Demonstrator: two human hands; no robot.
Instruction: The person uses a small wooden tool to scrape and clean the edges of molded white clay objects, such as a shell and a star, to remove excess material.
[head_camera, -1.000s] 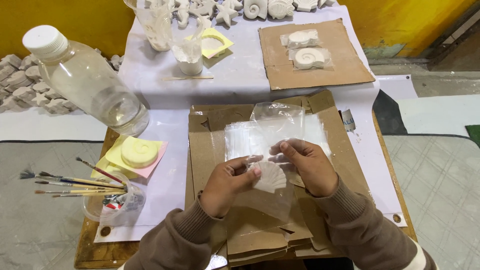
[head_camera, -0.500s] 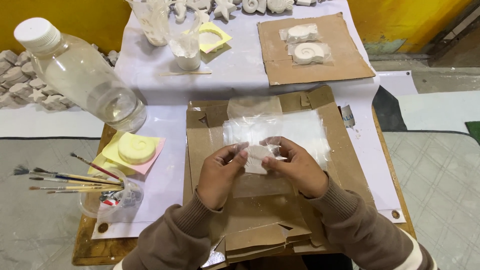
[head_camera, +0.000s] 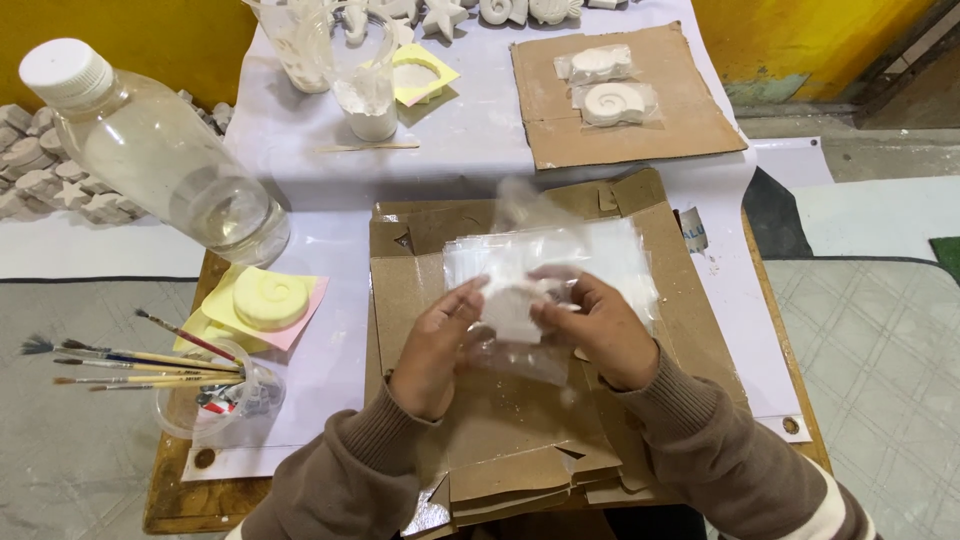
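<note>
My left hand (head_camera: 432, 345) and my right hand (head_camera: 598, 328) both grip a small clear plastic bag (head_camera: 520, 345) with a white plaster shell piece (head_camera: 513, 308) inside it. They hold it just above a stack of flattened brown cardboard (head_camera: 480, 420). More clear plastic bags (head_camera: 610, 255) lie on the cardboard right behind my fingers. The shell piece is blurred and partly hidden by my thumbs.
A clear plastic bottle (head_camera: 160, 160) stands at left. A yellow mould (head_camera: 268, 298) lies on pink and yellow sheets. Paintbrushes (head_camera: 120, 358) stick out of a plastic cup (head_camera: 215, 405). Two bagged plaster shells (head_camera: 610, 85) rest on a far cardboard sheet. A cup (head_camera: 365, 85) stands behind.
The plastic bag was held open and raised; now it is drawn down over the white shell piece, and my hands have closed in together around it.
</note>
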